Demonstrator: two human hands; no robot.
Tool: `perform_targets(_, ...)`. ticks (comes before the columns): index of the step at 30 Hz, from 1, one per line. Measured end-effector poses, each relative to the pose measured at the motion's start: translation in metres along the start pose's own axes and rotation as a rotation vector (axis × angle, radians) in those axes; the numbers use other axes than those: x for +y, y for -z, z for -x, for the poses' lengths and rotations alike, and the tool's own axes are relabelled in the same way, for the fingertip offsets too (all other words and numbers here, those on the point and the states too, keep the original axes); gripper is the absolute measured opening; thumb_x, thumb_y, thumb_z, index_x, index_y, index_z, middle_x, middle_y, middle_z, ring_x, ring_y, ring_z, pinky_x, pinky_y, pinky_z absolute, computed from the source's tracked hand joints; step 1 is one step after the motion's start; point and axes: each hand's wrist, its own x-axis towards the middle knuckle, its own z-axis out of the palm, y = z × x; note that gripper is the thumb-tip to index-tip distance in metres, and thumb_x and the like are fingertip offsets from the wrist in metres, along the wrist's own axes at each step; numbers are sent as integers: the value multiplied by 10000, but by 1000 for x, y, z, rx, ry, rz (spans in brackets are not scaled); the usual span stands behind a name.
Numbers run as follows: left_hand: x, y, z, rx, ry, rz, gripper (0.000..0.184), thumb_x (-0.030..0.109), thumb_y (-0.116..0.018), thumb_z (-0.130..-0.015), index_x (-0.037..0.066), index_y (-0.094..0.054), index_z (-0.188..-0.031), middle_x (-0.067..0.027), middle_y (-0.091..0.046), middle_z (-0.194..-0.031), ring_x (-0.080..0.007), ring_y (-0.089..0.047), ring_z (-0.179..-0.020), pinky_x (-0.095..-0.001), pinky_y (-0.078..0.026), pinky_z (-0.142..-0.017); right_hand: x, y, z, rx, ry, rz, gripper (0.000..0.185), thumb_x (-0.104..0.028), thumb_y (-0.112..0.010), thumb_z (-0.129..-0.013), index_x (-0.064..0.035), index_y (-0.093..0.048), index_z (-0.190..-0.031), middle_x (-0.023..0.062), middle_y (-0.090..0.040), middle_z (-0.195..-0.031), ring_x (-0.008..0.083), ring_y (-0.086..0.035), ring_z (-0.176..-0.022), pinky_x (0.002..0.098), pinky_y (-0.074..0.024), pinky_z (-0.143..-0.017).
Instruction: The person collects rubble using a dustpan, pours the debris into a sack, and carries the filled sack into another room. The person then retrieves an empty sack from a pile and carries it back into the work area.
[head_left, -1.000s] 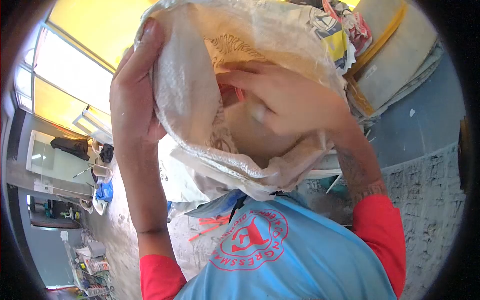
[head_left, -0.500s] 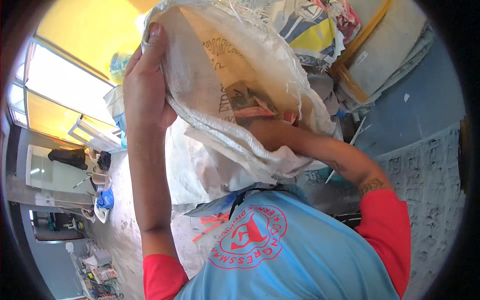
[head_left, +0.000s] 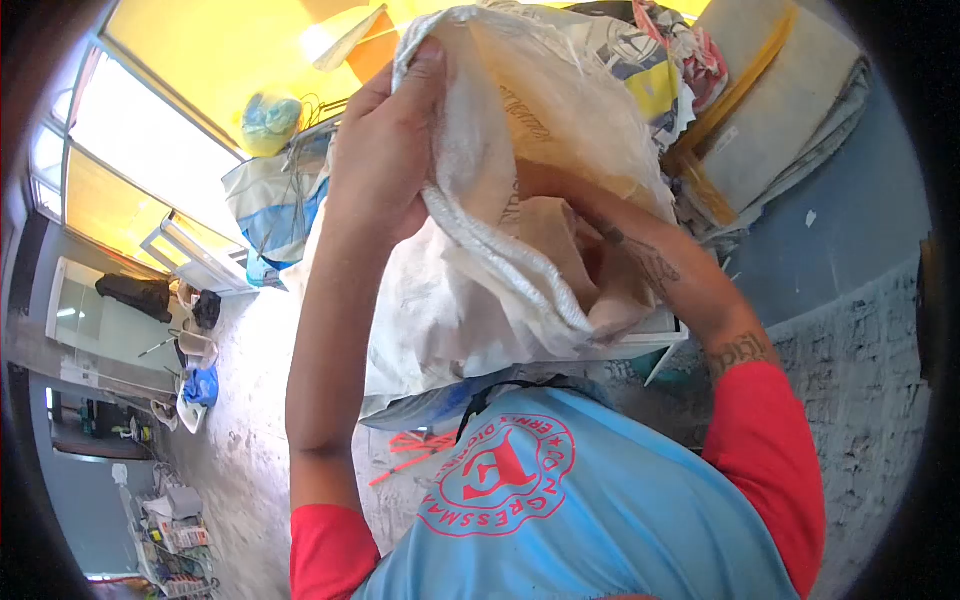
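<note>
A large white woven sack [head_left: 480, 300] with printed lettering fills the upper middle of the view, its mouth facing me. My left hand [head_left: 392, 140] is closed on the sack's rim at the upper left, thumb on the inner side and fingers outside, and it lifts the rim. Through the mouth my right forearm [head_left: 650, 250] reaches into the sack. Folds of the sack and the dim inside hide the fingers of my right hand, so whatever they touch cannot be made out.
A blue and white bag [head_left: 265, 205] and a tied plastic bag [head_left: 268, 122] are at the upper left. Flat boards with a yellow strip [head_left: 750, 80] lean at the upper right. A blue bag [head_left: 200, 387] and assorted clutter [head_left: 180, 520] stand along the left.
My left hand and the sack's rim have shifted to the right. My right arm reaches further up inside the sack, and the reddish contents seen before are now hidden.
</note>
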Motion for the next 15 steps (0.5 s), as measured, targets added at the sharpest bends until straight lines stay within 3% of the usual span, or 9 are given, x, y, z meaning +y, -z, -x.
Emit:
perform_targets(9,-21,7,2,13,67,56,286,271,-507,-938,5,-577,-1018,-27,-595,-842,-96,-561,-722,-262,-471,-623,-11,-26,9,172,58,232,352,-214,-593,-792,-13,-573,-1081,157,-639,-931,283,-624,-832,380,-480,-763)
perform_targets(12,-23,13,-5,54,32,58,254,265,-510,-937,31,-607,-932,21,-529,-700,-60,-445,-592,-245,-367,-515,-12,-27,5,195,59,226,354,-215,-594,-795,-12,-572,-1084,152,-639,-931,278,-621,-840,376,-478,-769)
perform_targets(15,-20,15,-6,116,-3,-47,303,326,-519,-924,40,-616,-887,4,-522,-638,-75,-443,-552,-261,-367,-494,-13,-27,3,218,57,227,356,-217,-594,-799,-11,-572,-1088,148,-638,-931,274,-619,-849,372,-476,-774)
